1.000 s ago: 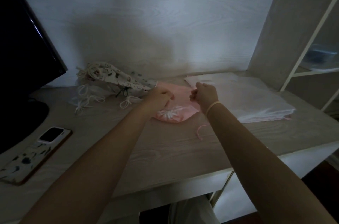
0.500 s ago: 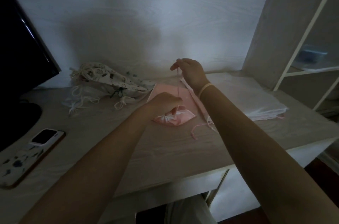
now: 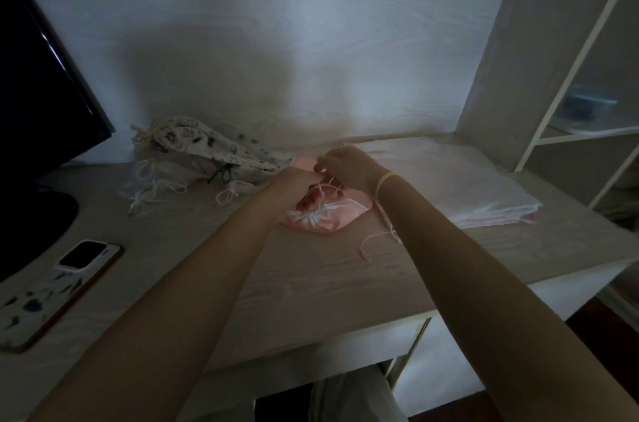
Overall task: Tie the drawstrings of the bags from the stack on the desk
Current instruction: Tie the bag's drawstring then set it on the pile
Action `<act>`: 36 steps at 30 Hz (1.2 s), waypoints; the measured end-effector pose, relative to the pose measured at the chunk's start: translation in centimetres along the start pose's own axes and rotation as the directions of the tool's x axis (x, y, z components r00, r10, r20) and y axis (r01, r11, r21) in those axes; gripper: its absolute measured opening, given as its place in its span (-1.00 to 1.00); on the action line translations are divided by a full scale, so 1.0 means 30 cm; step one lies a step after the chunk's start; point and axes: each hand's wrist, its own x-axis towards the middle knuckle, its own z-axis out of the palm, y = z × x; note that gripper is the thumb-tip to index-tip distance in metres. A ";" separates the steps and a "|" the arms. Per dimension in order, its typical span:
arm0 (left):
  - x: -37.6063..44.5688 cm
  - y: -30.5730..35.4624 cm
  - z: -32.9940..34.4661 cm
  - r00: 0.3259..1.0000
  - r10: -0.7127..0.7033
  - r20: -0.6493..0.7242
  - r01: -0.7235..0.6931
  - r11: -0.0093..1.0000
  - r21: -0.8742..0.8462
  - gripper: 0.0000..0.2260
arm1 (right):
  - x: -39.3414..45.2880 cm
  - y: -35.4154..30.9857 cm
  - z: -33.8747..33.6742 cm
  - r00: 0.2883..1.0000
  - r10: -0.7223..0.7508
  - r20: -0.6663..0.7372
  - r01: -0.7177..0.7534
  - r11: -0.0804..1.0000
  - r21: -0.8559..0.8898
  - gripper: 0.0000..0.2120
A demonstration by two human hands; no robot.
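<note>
Both hands are meeting over the pink bag (image 3: 325, 217): left hand (image 3: 294, 184) and right hand (image 3: 345, 165) pinching its pink drawstring (image 3: 377, 238), fingertips lost in dimness.

On my feed, a pale wood-grain desk (image 3: 311, 286) carries a pink drawstring bag (image 3: 332, 214) at centre, a heap of printed bags (image 3: 207, 151) behind left, a white fabric stack (image 3: 449, 186) right, a phone (image 3: 55, 290) and a monitor base (image 3: 38, 217) left.
</note>
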 end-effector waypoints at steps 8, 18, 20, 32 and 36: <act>0.022 0.016 -0.016 0.994 -0.112 0.001 0.109 0.968 -0.227 -0.73 | -0.043 0.060 -0.010 0.997 0.083 -0.012 -0.082 0.995 0.052 -0.76; 0.023 -0.029 -0.038 0.995 -0.094 0.042 0.103 0.878 -0.467 -0.75 | -0.074 0.062 0.019 0.998 0.038 0.058 -0.030 0.989 -0.144 -0.78; 0.020 -0.026 -0.040 0.995 -0.087 0.050 0.100 0.901 -0.423 -0.74 | -0.068 0.048 0.000 0.994 -0.020 -0.107 0.003 0.988 -0.156 -0.81; 0.024 -0.034 -0.026 0.973 0.177 -0.145 -0.157 0.978 0.138 -0.76 | -0.044 0.064 0.092 0.984 0.175 0.037 -0.167 0.825 0.540 -0.81; 0.039 -0.060 -0.036 0.923 0.349 -0.158 -0.287 0.903 0.320 -0.71 | -0.048 0.083 0.105 0.982 0.172 0.076 -0.185 0.825 0.534 -0.81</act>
